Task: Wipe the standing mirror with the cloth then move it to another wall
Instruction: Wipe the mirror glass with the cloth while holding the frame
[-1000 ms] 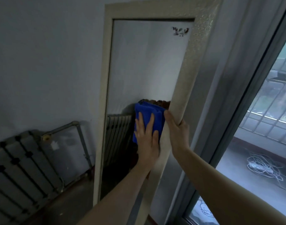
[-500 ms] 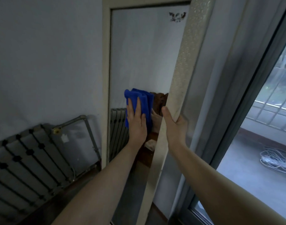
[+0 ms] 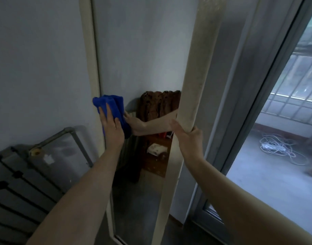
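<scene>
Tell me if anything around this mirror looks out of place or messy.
A white cable lies in a loose tangle on the floor beyond the glass door. The mirror itself looks intact: the left hand presses the blue cloth on it, and the right hand has a grip on its frame.

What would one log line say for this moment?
step: wiping | left hand: presses blue cloth on mirror glass | right hand: grips frame's right edge | move: not yet

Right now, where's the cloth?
In the head view, the blue cloth is pressed flat against the mirror glass by the left hand, close to the left side of the mirror frame and above the radiator.
</scene>
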Action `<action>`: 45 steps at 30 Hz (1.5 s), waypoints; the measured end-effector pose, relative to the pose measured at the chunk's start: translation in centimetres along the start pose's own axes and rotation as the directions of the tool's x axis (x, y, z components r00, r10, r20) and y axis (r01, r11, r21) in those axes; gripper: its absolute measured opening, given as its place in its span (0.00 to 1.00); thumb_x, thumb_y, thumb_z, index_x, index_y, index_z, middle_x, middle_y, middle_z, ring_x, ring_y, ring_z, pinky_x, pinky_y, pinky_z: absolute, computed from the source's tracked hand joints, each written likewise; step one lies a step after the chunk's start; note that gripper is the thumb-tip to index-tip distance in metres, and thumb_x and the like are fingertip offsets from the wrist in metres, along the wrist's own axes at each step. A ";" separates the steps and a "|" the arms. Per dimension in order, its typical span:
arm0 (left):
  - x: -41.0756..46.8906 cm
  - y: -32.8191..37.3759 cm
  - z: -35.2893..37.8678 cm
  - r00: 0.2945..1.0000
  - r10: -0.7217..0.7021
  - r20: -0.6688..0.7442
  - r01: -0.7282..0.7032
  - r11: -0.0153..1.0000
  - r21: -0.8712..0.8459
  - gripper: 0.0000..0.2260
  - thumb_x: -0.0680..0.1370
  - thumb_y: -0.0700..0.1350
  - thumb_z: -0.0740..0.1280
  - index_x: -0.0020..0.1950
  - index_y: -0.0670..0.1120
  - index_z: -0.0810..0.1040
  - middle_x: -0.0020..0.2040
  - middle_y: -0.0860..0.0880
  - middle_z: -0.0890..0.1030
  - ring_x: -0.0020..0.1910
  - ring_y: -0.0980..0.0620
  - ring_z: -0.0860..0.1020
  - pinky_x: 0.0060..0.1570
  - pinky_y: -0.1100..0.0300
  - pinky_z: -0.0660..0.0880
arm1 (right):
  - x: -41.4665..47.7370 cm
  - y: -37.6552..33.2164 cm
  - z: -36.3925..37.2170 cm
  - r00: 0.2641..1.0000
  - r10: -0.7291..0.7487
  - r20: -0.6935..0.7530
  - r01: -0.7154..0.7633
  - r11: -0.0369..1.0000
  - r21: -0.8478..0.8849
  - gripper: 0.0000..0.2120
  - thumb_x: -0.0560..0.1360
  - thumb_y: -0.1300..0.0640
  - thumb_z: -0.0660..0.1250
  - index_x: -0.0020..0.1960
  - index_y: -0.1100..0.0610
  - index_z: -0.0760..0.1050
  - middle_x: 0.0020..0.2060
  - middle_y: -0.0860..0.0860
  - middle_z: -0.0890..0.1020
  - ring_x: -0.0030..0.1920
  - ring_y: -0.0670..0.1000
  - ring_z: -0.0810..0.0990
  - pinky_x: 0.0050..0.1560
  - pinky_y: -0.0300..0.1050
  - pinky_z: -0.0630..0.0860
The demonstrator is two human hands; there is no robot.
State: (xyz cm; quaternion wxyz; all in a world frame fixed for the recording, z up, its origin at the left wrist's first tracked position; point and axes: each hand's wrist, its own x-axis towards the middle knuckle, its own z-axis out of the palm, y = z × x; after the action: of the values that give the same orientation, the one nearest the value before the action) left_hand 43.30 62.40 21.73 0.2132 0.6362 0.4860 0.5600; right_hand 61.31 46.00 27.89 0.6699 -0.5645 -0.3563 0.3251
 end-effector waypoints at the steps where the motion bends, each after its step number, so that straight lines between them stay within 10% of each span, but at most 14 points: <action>1: -0.5 -0.2 0.2 1.000 -0.027 -0.005 0.027 1.000 -0.014 0.23 0.83 0.44 0.52 0.77 0.46 0.48 0.78 0.39 0.43 0.75 0.51 0.45 0.70 0.73 0.45 | 0.0 -0.1 0.1 1.000 0.003 -0.003 -0.003 1.000 0.002 0.08 0.72 0.54 0.72 0.41 0.58 0.76 0.28 0.46 0.75 0.24 0.38 0.74 0.23 0.30 0.67; 4: -3.4 0.0 1.1 0.998 -0.058 0.008 0.058 0.998 0.004 0.27 0.79 0.64 0.46 0.74 0.56 0.44 0.78 0.41 0.43 0.77 0.43 0.43 0.75 0.50 0.47 | -0.2 -0.2 0.4 1.000 0.003 -0.019 -0.003 1.000 0.003 0.15 0.71 0.51 0.72 0.49 0.62 0.78 0.34 0.49 0.78 0.32 0.42 0.78 0.27 0.30 0.71; 7: -7.2 1.8 2.4 0.996 -0.041 0.076 0.034 0.995 0.092 0.25 0.80 0.60 0.46 0.74 0.54 0.45 0.78 0.41 0.42 0.77 0.39 0.43 0.75 0.43 0.48 | -0.5 -0.5 0.6 0.999 0.020 -0.038 -0.020 1.000 0.008 0.14 0.70 0.51 0.73 0.47 0.60 0.78 0.34 0.50 0.78 0.32 0.44 0.78 0.28 0.32 0.73; 20: -14.6 6.2 4.6 0.944 0.199 0.264 -0.221 0.974 0.055 0.26 0.82 0.50 0.50 0.72 0.70 0.40 0.77 0.52 0.38 0.76 0.49 0.35 0.75 0.40 0.44 | -2.5 1.0 0.4 0.989 -0.001 -0.148 -0.008 0.998 -0.063 0.13 0.73 0.49 0.70 0.51 0.57 0.78 0.39 0.48 0.81 0.40 0.45 0.80 0.37 0.35 0.76; 32: -7.1 -0.4 1.3 0.985 -0.160 0.071 0.155 0.985 0.072 0.25 0.82 0.40 0.53 0.77 0.49 0.46 0.78 0.40 0.42 0.77 0.41 0.46 0.74 0.45 0.54 | -2.3 2.0 0.4 0.992 -0.025 -0.124 0.016 0.997 -0.072 0.17 0.73 0.49 0.69 0.55 0.60 0.77 0.39 0.47 0.79 0.39 0.44 0.78 0.31 0.29 0.72; 45: -14.3 4.3 4.8 0.946 0.180 0.268 -0.230 0.959 0.166 0.30 0.80 0.46 0.52 0.73 0.67 0.38 0.77 0.53 0.36 0.77 0.46 0.37 0.74 0.36 0.48 | -2.8 3.9 1.0 0.981 -0.020 -0.191 0.005 0.997 -0.082 0.13 0.72 0.51 0.70 0.53 0.59 0.78 0.41 0.49 0.82 0.41 0.47 0.81 0.38 0.35 0.77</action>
State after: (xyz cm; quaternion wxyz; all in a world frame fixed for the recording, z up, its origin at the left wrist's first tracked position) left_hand 50.73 49.54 16.62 0.1500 0.7669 0.4384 0.4440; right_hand 58.85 44.76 23.87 0.6795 -0.6176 -0.3068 0.2504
